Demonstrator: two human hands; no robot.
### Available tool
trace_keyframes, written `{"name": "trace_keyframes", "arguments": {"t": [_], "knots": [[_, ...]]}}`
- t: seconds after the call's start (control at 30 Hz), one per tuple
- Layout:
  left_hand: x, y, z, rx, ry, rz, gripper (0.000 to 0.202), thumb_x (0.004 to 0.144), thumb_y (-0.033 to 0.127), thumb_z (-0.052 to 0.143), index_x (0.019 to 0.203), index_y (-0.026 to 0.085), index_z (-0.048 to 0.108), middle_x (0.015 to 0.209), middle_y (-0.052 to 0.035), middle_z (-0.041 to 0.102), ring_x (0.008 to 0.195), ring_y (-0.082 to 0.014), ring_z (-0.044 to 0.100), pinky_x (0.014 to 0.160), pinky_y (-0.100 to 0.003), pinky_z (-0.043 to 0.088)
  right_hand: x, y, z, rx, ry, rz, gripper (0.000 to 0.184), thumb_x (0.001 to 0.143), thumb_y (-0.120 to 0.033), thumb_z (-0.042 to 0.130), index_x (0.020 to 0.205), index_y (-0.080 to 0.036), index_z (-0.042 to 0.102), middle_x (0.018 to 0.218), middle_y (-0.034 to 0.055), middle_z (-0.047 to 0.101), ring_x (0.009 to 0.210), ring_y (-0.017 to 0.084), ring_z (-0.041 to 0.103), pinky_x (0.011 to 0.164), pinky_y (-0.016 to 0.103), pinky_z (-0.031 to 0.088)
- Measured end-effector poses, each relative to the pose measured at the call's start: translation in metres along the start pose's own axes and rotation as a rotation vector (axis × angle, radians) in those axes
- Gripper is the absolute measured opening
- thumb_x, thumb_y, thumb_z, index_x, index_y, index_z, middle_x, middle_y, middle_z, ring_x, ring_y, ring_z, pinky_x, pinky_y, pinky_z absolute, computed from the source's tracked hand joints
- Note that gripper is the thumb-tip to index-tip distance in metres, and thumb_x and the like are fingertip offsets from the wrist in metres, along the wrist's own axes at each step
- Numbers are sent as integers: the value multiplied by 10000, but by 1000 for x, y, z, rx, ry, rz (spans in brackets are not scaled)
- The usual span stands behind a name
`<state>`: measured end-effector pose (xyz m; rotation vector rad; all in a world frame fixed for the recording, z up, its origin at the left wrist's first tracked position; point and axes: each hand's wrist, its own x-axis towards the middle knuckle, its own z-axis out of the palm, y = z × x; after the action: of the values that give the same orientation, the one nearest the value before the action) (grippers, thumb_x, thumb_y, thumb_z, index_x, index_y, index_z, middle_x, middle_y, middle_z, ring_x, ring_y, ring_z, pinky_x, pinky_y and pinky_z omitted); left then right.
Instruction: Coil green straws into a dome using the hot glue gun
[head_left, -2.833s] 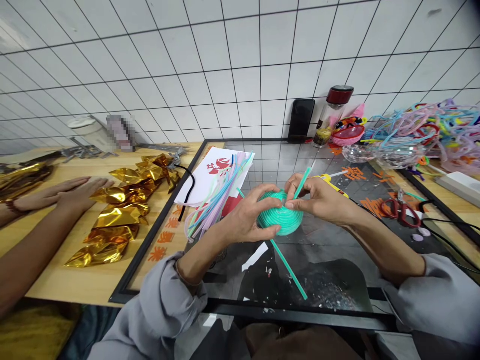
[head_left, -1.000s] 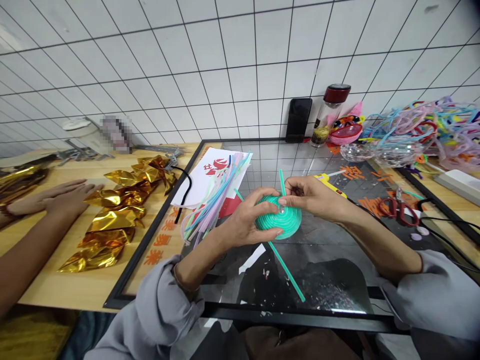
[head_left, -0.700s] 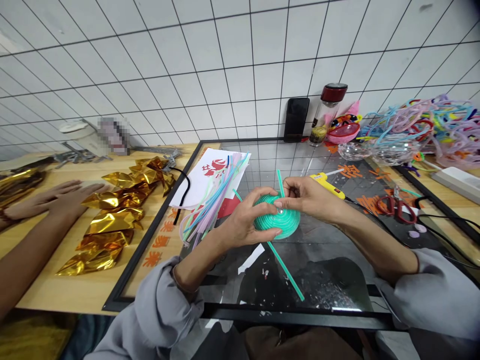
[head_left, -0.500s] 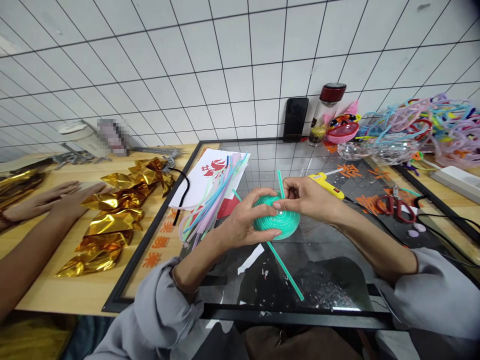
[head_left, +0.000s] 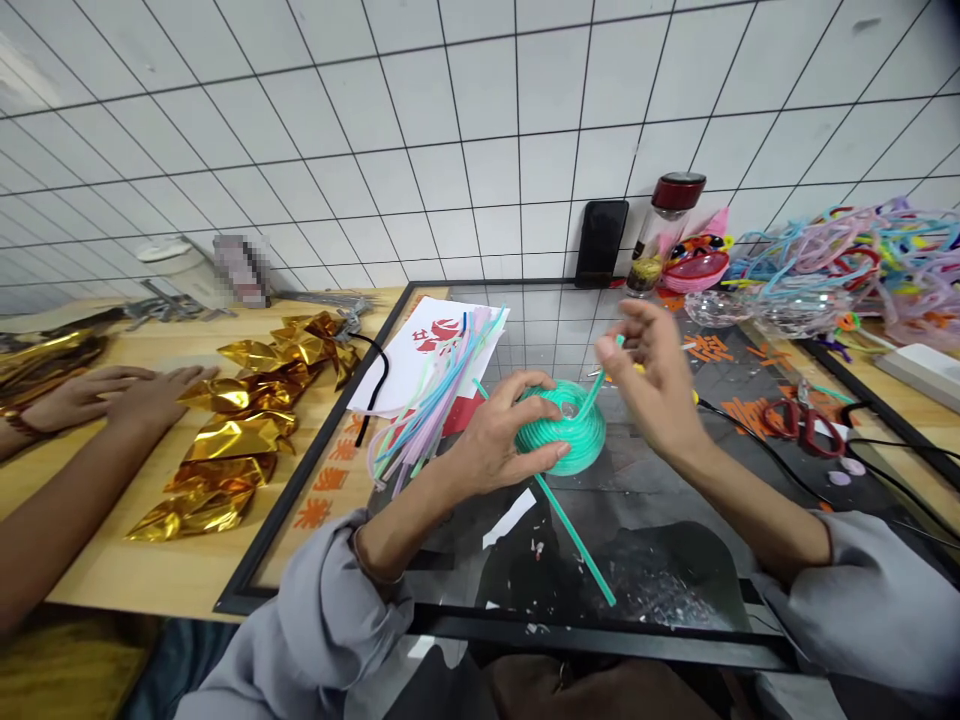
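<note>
Cupping the green dome [head_left: 577, 448] in our left hand [head_left: 491, 432]: grip spread wide but holding, fingers over its far left part, thumb on the near side. Dome sits mid-scene over the dark tabletop [head_left: 675, 490]; can't tell if it touches. Our right hand [head_left: 652, 385] is up at the dome's far right, fingers half curled, blurred, beside the tip of a green strip [head_left: 597, 385] rising from the dome's top; can't tell if it has hold. We'd judge the dome light and springy, coils easily squashed, so best held by the outer rim. Strip looks bendy; pinch near its tip. Scissors [head_left: 804, 420] lie right.
</note>
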<state>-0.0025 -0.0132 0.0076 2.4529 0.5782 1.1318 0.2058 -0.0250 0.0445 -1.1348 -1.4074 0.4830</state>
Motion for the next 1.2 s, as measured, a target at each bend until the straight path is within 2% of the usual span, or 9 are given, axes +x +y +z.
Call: {"name": "trace_keyframes", "arguments": {"t": [0.1,0.2,0.3,0.37,0.47,0.63,0.73,1.0,1.2], "knots": [[0,1,0,9,4,16,249,874,311,701,1079,214,598,1242,-129,534,1172,-263,582,1001,-477,525,-6,4,-6,237,255,-102,339,896,-532,561,1117,-276,567,986,45,587,892,206,590,785,384,487],[1,1,-1,-18,-10,37,251,876,292,693,1095,221,594,1254,-125,532,1195,-262,576,1007,-472,525,-12,15,-10,407,347,129,329,851,-562,576,974,-258,593,879,16,582,798,176,578,749,358,482],[2,2,-4,-53,-44,34,228,878,253,676,1088,219,593,1272,-128,533,1216,-263,573,1019,-472,521,-16,23,-7,313,180,427,337,697,-469,749,891,-247,586,875,3,591,799,167,573,746,334,476],[2,1,-5,-67,-65,34,224,872,237,678,1080,212,598,1284,-136,534,1228,-268,570,1029,-476,515,-19,24,-4,233,50,426,373,645,-408,772,922,-250,579,921,18,603,898,202,587,814,365,482],[1,0,-7,-68,-70,24,232,864,236,687,1080,210,608,1296,-138,540,1234,-273,569,1046,-495,503,-23,22,-3,132,14,289,327,670,-305,672,965,-257,543,989,43,611,1008,245,589,895,417,465],[1,-2,-7,-34,-57,18,236,871,257,693,1084,198,611,1277,-139,548,1192,-260,593,1014,-476,518,-40,10,-6,32,234,-58,277,730,-224,583,980,-270,474,1118,79,558,1120,272,562,973,452,446],[2,1,-7,-23,-52,19,236,877,257,688,1091,197,608,1274,-138,549,1212,-261,580,1016,-460,515,-50,0,-1,-34,140,-179,334,781,-283,664,1059,-275,480,1205,94,533,1223,293,512,1059,484,395],[3,14,-9,-7,-66,-119,169,979,176,473,1046,188,627,1254,-114,564,1215,-225,568,1030,-426,498,-49,5,14,10,-51,167,642,685,-451,777,1211,-290,447,1319,92,509,1315,308,445,1129,526,327],[3,11,-7,-19,-43,-55,133,936,230,597,1039,191,673,1247,-123,566,1187,-243,586,1023,-441,509,-40,5,10,202,-98,335,571,703,-474,727,1174,-288,463,1385,88,512,1357,297,446,1110,509,354]]}}
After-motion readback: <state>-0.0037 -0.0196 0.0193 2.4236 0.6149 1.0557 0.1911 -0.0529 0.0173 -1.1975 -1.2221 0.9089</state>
